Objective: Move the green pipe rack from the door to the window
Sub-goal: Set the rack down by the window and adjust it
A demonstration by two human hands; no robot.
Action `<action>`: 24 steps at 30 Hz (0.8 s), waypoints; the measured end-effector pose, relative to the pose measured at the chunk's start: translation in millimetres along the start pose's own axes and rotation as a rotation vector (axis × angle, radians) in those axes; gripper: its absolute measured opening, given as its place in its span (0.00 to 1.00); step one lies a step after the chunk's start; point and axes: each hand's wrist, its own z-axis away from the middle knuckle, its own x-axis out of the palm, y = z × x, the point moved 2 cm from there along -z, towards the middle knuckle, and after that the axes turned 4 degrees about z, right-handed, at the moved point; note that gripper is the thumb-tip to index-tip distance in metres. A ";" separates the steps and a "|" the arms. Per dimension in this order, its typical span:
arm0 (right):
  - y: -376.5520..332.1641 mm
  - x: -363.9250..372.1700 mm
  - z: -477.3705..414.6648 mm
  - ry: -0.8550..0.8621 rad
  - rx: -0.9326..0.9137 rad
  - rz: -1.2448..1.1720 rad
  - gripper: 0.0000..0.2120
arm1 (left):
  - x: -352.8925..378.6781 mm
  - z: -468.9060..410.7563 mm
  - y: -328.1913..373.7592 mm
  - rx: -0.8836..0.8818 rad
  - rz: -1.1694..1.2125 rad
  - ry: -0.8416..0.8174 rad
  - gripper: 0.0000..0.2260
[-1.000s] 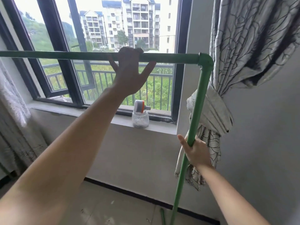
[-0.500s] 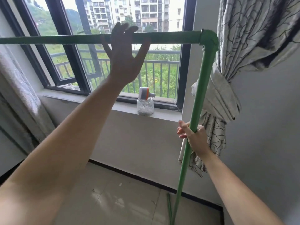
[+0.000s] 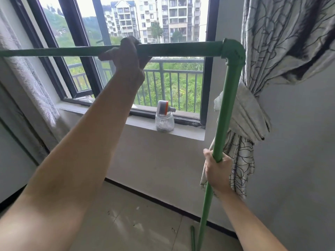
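Note:
The green pipe rack (image 3: 181, 49) stands right in front of the window (image 3: 155, 33). Its top bar runs level across the view to an elbow joint at the upper right, and its right upright drops to a foot on the tiled floor. My left hand (image 3: 126, 57) is wrapped around the top bar near its middle. My right hand (image 3: 217, 171) grips the right upright about halfway down. The rack's left end is out of view.
A glass jar with a grey and orange spray head (image 3: 164, 118) sits on the window sill (image 3: 183, 132). A tied patterned curtain (image 3: 253, 113) hangs just behind the right upright. A pale lace curtain (image 3: 30, 84) hangs at the left. Grey wall at the right.
My left hand's fingers were spread against the top bar and have now closed around it. The bar sits lower in view than half a second ago. My right hand keeps its grip on the upright.

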 end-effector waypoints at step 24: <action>-0.3 19.4 2.0 0.007 -0.075 0.047 0.23 | -14.5 33.0 -6.2 0.884 -0.949 0.356 0.31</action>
